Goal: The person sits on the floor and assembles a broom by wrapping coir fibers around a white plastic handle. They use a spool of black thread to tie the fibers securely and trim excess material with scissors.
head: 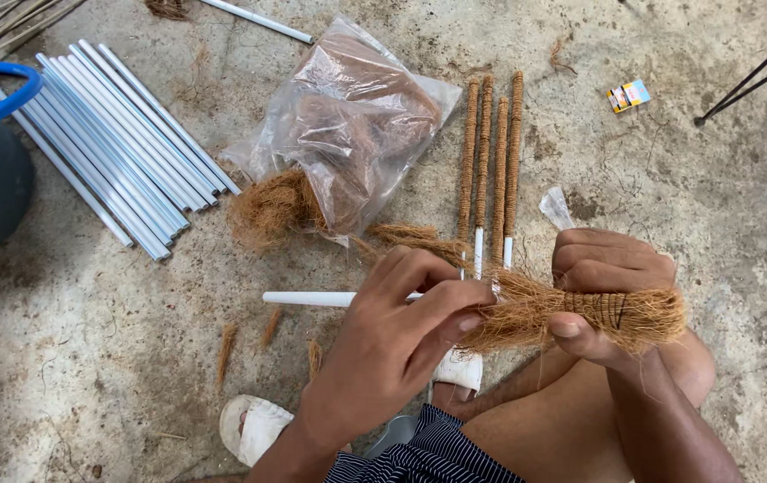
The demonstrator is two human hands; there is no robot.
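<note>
Soft even daylight, faint shadows, sharp focus, slight wide-angle stretch at edges

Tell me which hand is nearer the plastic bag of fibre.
Left. The left hand pinches the fibre on the white pipe, just below the plastic bag. The right hand grips the fibre-wrapped end farther out to the right.

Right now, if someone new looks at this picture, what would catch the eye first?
First, the two hands low in the middle: the right hand grips a white pipe wrapped in brown coconut fibre, and the left hand pinches the fibre. Behind them lie four finished fibre-covered sticks, a plastic bag of fibre and, at left, a row of bare white pipes.
</note>
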